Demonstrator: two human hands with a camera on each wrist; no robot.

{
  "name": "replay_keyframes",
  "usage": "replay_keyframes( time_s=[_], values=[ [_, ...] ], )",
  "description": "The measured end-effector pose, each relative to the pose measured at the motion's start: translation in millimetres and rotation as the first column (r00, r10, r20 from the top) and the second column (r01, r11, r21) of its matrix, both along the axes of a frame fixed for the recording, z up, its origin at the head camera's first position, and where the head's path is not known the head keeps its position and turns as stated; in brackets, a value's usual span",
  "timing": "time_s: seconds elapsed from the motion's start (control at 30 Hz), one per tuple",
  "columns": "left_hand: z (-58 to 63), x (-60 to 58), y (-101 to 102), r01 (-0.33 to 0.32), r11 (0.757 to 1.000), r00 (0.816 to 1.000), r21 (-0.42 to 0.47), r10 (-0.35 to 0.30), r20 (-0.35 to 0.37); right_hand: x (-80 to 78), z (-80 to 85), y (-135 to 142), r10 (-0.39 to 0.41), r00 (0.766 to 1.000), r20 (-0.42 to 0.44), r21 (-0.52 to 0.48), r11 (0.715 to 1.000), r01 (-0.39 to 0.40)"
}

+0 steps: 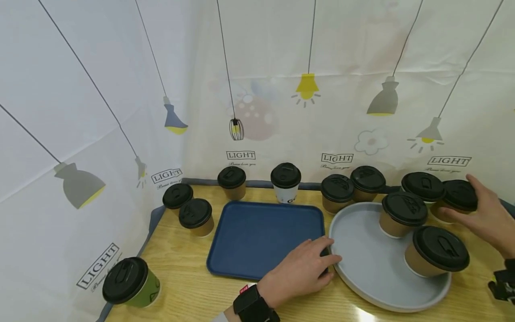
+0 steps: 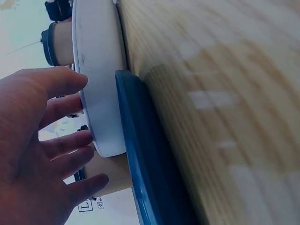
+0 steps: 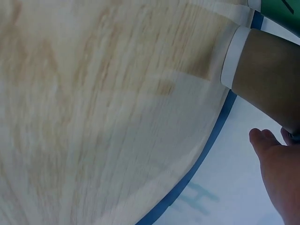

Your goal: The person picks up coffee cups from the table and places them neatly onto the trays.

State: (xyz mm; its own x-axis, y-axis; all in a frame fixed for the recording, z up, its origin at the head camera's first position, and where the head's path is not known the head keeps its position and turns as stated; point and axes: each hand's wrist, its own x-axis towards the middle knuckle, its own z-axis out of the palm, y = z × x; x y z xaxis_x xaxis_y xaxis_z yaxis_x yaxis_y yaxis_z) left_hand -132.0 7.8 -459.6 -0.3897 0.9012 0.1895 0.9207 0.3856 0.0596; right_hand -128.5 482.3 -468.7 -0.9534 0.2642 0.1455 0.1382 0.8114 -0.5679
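Note:
My left hand (image 1: 301,270) reaches between a blue rectangular tray (image 1: 265,237) and a round grey tray (image 1: 362,255). Its loosely bent fingers lie right at the round tray's rim, as the left wrist view also shows. At the far right, my right hand (image 1: 484,214) spreads thumb and fingers about the black lid of a brown paper cup (image 1: 460,195). The right wrist view shows a gap between some fingertips (image 3: 258,137) and the brown cup's wall. Two brown lidded cups stand on the round tray, one at its back (image 1: 403,214), one at its right (image 1: 436,250).
Behind the trays stand more black-lidded cups, among them a white one (image 1: 285,182) and a brown one (image 1: 231,183). Two brown cups (image 1: 196,217) sit left of the blue tray. A green cup (image 1: 130,281) stands front left. Printed cloth (image 1: 273,89) surrounds the wooden table.

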Motion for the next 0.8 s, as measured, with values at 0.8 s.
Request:
replay_keyframes(
  time_s=[0.8],
  values=[
    [-1.5,2.2,1,0.020,1.000,0.997,0.024,-0.022,0.079,18.2,3.9,-5,-0.171,0.975,-0.139,0.055,0.982,0.180]
  ],
)
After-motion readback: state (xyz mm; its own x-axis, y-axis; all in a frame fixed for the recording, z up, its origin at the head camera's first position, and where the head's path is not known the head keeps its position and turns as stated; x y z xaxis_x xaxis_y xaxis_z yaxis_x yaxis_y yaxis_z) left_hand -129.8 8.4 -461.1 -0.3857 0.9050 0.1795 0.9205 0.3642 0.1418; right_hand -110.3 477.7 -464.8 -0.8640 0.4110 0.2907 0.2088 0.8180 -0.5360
